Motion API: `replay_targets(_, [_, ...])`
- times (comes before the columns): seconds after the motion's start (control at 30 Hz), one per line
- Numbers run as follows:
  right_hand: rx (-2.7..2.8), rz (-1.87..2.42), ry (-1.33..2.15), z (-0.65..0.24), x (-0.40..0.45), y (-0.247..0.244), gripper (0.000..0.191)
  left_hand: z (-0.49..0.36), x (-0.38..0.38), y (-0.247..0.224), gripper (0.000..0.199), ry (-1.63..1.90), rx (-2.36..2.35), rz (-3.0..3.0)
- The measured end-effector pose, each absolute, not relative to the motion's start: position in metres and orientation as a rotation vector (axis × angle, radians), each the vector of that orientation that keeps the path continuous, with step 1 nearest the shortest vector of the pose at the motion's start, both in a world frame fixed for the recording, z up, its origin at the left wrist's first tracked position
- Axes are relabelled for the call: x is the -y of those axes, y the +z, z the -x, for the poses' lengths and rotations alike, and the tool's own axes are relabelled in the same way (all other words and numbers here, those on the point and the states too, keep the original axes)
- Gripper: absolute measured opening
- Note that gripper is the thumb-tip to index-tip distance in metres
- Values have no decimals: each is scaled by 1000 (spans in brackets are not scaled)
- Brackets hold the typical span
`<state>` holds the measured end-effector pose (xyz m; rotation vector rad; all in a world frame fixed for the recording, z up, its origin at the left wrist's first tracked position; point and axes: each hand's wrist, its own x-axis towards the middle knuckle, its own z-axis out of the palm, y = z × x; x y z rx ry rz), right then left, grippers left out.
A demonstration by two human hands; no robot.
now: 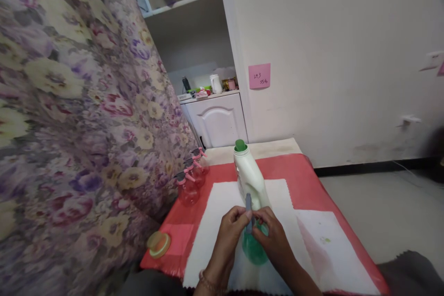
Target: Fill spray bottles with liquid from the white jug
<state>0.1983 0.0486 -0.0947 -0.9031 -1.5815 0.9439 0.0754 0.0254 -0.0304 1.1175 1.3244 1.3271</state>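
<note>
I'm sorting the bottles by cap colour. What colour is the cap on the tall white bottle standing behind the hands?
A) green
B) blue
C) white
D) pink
A: the white bottle stands upright on the white cloth just beyond both hands, and its cap is plainly green.

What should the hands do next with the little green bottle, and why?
Probably twist the grey sprayer top down tight. Both hands, left hand and right hand, pinch it right at the neck of the green bottle, which stands on the white cloth, so it looks half fitted. The big white bottle stands close behind; go gently.
</note>
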Motion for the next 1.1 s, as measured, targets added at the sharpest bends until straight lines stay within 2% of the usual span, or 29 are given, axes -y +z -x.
replay_targets(0.23, [1648, 794, 968, -203, -48, -92, 24, -78, -24, -38, 25, 1361, -1397, -1159])
replay_targets(0.37, [1592, 884, 863, -197, -47, -95, 7, -79, -24, -39, 24, 1374, -1413, -1172])
replay_targets(0.5, [1532, 977, 825, -194, -46, -97, 19, -80, -23, -38, 26, 1375, -1412, -1145])
replay_targets(0.6, [1603, 845, 884, -197, -46, -97, 28, -80, -23, -37, 26, 1381, -1425, -1153])
replay_targets(0.77, [1538, 870, 842, -195, -47, -98, 8, -82, -21, -34, 25, 1392, -1429, -1167])
replay_targets(0.87, [1492, 945, 802, -192, -47, -100, 16, -83, -19, -33, 27, 1381, -1419, -1162])
replay_targets(1.0, [1586, 806, 852, -194, -47, -103, 26, -83, -18, -34, 26, 1391, -1417, -1173])
replay_targets(1.1, [1574, 798, 853, -193, -47, -103, 14, -83, -19, -36, 26, 1398, -1417, -1177])
